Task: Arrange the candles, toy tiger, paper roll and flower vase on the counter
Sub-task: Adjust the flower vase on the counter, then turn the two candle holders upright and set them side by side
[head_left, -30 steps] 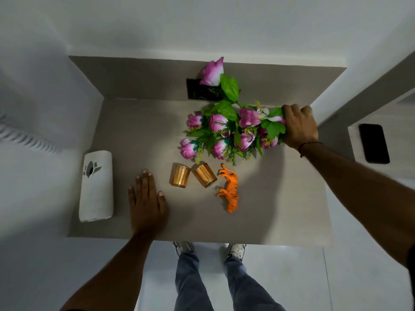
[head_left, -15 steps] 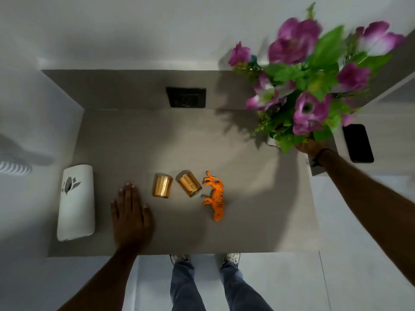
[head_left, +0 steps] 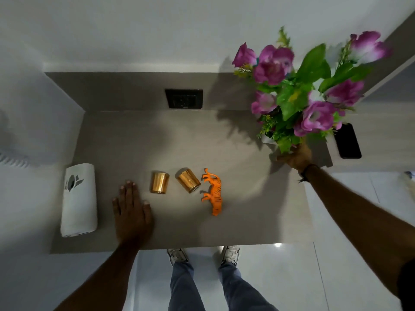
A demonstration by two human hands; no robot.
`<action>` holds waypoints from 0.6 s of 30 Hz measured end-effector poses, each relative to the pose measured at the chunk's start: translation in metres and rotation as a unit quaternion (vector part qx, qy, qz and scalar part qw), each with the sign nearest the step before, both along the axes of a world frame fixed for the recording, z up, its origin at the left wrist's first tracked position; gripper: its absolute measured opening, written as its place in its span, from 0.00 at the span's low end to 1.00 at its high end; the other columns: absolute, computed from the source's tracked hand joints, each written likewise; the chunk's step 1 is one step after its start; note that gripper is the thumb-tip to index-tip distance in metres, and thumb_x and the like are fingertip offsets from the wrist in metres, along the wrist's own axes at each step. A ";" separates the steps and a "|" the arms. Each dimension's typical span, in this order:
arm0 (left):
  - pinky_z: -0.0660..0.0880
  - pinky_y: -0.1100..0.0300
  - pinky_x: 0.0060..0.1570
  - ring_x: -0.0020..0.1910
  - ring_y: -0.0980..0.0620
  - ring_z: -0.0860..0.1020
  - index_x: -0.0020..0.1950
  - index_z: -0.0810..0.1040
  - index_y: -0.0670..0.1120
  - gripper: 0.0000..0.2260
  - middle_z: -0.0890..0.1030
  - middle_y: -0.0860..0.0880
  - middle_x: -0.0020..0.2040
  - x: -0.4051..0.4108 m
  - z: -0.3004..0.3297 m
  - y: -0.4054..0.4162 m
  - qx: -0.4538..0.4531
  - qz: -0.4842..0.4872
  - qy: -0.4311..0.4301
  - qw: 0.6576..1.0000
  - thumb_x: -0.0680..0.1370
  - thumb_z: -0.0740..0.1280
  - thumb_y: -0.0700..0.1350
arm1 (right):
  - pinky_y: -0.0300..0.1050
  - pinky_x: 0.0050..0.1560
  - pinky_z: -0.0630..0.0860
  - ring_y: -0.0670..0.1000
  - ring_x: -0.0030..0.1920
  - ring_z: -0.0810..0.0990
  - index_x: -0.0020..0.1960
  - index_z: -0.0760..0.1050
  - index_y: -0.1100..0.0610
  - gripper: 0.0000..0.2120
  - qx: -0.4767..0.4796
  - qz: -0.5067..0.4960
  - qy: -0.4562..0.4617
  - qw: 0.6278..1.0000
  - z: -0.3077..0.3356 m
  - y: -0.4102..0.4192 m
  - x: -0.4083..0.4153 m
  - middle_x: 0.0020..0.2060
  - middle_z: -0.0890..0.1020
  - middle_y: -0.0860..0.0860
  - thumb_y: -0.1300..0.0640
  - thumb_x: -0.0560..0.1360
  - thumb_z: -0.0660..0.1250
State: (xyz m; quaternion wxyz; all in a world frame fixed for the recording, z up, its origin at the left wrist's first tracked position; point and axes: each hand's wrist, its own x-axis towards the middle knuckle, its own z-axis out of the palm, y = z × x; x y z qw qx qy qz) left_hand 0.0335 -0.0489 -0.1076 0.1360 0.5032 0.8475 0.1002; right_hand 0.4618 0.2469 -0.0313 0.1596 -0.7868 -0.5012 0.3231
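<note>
My right hand (head_left: 296, 157) grips the base of the flower vase (head_left: 268, 139), mostly hidden under its pink flowers and green leaves (head_left: 301, 93), and holds it upright at the counter's right end. My left hand (head_left: 131, 212) lies flat, fingers apart, on the grey counter (head_left: 170, 140). Two gold candle holders lie on their sides in the middle: one (head_left: 159, 182) just right of my left hand, the other (head_left: 188, 180) beside it. An orange toy tiger (head_left: 213, 191) lies on its side to their right. The white paper roll (head_left: 78, 200) lies at the left edge.
A black wall socket (head_left: 184, 98) sits in the back panel. A black phone (head_left: 348, 141) rests on the lighter surface right of the counter. White walls close the left side and back. My feet (head_left: 202, 254) stand at the counter's front edge.
My right hand has raised the flower vase from lying on its side mid-counter to upright at the right end. The left hand and other objects have stayed put.
</note>
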 end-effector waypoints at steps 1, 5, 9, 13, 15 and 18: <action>0.49 0.37 0.86 0.88 0.43 0.49 0.87 0.49 0.44 0.32 0.52 0.42 0.88 0.001 0.001 0.000 -0.007 0.002 -0.002 1.000 0.84 0.45 0.56 | 0.51 0.65 0.74 0.60 0.64 0.77 0.68 0.71 0.64 0.32 -0.029 0.010 0.034 0.999 0.005 -0.017 -0.009 0.62 0.79 0.61 0.63 0.67 0.80; 0.52 0.39 0.85 0.86 0.39 0.59 0.84 0.60 0.40 0.30 0.61 0.40 0.86 0.004 0.018 0.001 0.021 0.012 -0.013 1.000 0.84 0.51 0.52 | 0.46 0.54 0.78 0.57 0.53 0.82 0.62 0.75 0.59 0.25 0.041 -0.006 0.008 0.999 0.013 -0.080 -0.045 0.54 0.83 0.56 0.50 0.70 0.75; 0.69 0.40 0.77 0.75 0.37 0.73 0.74 0.75 0.40 0.20 0.77 0.39 0.74 -0.003 0.043 0.015 0.098 0.084 -0.105 0.986 0.86 0.56 0.47 | 0.51 0.48 0.80 0.57 0.45 0.83 0.51 0.80 0.59 0.15 0.151 0.149 -0.005 0.977 0.032 -0.125 -0.125 0.44 0.84 0.55 0.51 0.69 0.74; 0.75 0.55 0.63 0.64 0.43 0.80 0.65 0.81 0.43 0.17 0.83 0.43 0.63 -0.006 0.065 0.045 0.069 0.026 -0.217 0.973 0.83 0.66 0.53 | 0.50 0.50 0.77 0.58 0.52 0.80 0.54 0.79 0.55 0.27 0.075 0.337 -0.095 0.934 0.042 -0.145 -0.209 0.50 0.84 0.54 0.36 0.66 0.72; 0.76 0.61 0.52 0.53 0.48 0.82 0.57 0.84 0.46 0.14 0.84 0.48 0.52 -0.004 0.071 0.062 0.024 0.004 -0.228 0.973 0.79 0.73 0.54 | 0.52 0.51 0.76 0.58 0.53 0.79 0.54 0.77 0.54 0.31 0.024 0.394 -0.160 0.905 0.037 -0.146 -0.235 0.51 0.83 0.53 0.30 0.64 0.70; 0.75 0.58 0.48 0.47 0.50 0.80 0.56 0.84 0.44 0.15 0.82 0.51 0.48 -0.004 0.072 0.085 -0.043 0.012 -0.257 0.965 0.74 0.79 0.51 | 0.55 0.56 0.76 0.58 0.57 0.77 0.57 0.76 0.55 0.30 -0.038 0.407 -0.204 0.889 0.026 -0.139 -0.255 0.55 0.80 0.55 0.34 0.66 0.71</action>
